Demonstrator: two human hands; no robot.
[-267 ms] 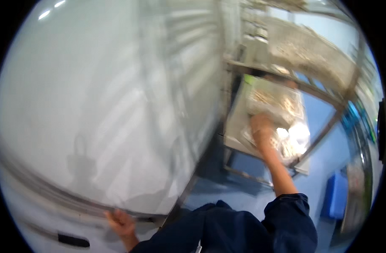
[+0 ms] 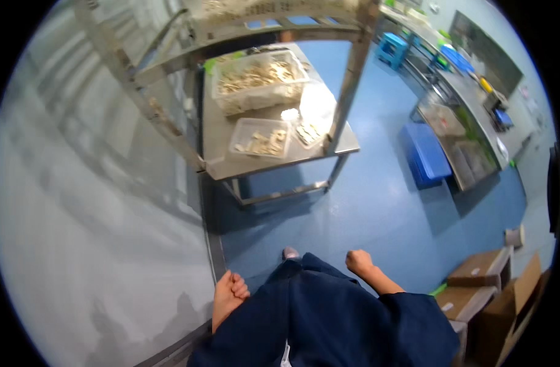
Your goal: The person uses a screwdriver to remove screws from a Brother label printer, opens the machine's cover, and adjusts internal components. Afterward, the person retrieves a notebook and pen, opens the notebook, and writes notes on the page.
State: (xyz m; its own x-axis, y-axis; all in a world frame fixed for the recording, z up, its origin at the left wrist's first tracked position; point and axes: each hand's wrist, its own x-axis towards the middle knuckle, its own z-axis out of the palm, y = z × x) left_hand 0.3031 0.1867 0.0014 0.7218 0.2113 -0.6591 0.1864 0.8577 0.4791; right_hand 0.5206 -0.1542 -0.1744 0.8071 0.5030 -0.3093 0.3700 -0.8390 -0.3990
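My left hand (image 2: 231, 290) hangs low at my left side, beside the grey-white wall, with its fingers curled in and nothing visible in them. My right hand (image 2: 359, 262) is closed in a loose fist in front of my right side, over the blue floor, and no object shows in it. Neither touches anything. Ahead stands a metal table (image 2: 225, 162). On it a large clear tub (image 2: 249, 101) holds many pale, sliced-looking pieces. Nearer me is a small clear container (image 2: 259, 137) with fewer pale pieces, and beside it another small container (image 2: 308, 133).
A metal rack frame (image 2: 163, 119) rises in front of the table, with a filled basket (image 2: 280, 9) above. To the right are a blue bin (image 2: 425, 156), a steel counter (image 2: 475, 116) and a blue stool (image 2: 391, 50). Cardboard boxes (image 2: 480, 269) stand at the lower right.
My view has swung right, bringing the counter and boxes in. My right arm, outstretched before across the sight of the containers, is drawn back. My left hand is closer to my body.
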